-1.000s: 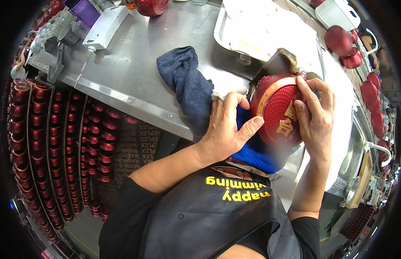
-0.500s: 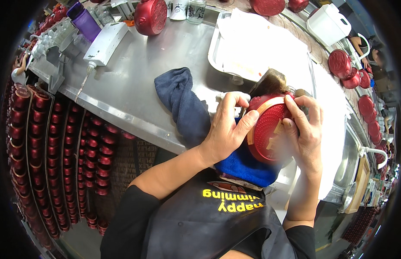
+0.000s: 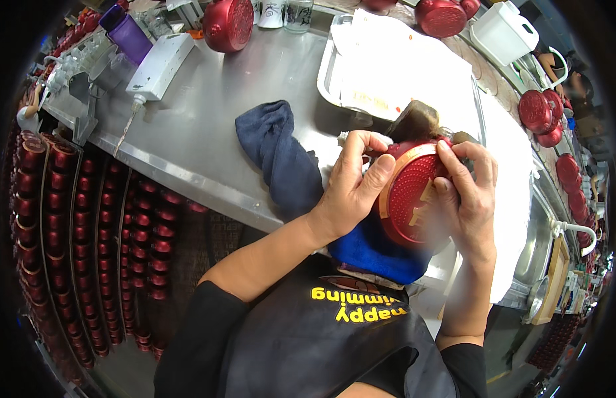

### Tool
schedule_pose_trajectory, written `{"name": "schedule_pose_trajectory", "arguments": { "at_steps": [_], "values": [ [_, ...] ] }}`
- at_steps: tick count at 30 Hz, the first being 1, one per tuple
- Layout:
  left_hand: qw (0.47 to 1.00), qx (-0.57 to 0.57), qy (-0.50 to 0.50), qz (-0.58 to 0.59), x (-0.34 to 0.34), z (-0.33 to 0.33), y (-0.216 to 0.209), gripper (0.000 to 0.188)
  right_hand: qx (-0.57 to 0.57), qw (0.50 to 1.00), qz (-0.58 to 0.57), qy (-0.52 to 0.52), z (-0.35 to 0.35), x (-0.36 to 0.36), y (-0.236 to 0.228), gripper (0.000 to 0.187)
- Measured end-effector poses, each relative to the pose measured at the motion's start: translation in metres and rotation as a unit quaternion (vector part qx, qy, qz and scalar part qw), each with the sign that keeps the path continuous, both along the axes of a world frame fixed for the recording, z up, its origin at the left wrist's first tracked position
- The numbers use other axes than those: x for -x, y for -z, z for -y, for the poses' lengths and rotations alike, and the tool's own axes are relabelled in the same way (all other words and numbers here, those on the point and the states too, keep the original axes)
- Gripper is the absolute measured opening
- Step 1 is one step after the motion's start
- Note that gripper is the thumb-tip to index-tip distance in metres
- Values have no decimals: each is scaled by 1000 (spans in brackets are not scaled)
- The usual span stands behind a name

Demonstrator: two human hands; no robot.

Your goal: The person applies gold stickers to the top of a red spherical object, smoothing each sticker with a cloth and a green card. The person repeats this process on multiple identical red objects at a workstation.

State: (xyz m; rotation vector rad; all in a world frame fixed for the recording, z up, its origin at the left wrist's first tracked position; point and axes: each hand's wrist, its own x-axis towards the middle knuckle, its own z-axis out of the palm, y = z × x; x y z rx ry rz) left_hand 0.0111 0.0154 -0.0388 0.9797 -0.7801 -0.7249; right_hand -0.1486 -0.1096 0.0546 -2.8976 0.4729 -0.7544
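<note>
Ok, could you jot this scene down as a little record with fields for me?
Main thing: red piece, studded, gold-marked
Its edge: curved gold strip
Left hand: thumb beside the strip, contact unclear
Right hand: on the opposite side, forefinger at the strip's upper end
Close by: blue cloth
On the metal table: dark towel, white tray
Lower left: rows of red pots

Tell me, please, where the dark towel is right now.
In the head view, the dark towel lies left of centre on the steel table, just left of the person's left hand.
</note>
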Motion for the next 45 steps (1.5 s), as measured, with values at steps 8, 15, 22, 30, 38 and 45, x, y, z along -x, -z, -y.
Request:
{"name": "schedule_pose_trajectory", "arguments": {
  "at_steps": [8, 15, 22, 30, 38, 45],
  "values": [
    [999, -8, 23, 33, 3, -15, 8, 54, 7, 1000, -2, 5, 0, 1, 3, 39],
    [988, 0, 7, 152, 2, -25, 10, 72, 5, 1000, -8, 11, 0, 1, 2, 38],
    [987, -8, 30, 157, 1, -31, 17, 79, 13, 1000, -13, 12, 1, 1, 3, 38],
    [978, -12, 3, 207, 3, -33, 18, 80, 9, 1000, -12, 14, 0, 2, 5, 38],
    [966, -4, -70, 248, 6, -36, 17, 80, -15, 999, -19, 20, -4, 0, 1, 38],
    [820, -33, -91, 565, -7, -46, -13, 81, -72, 997, 8, 23, -1, 16, -6, 43]
  ]
}}
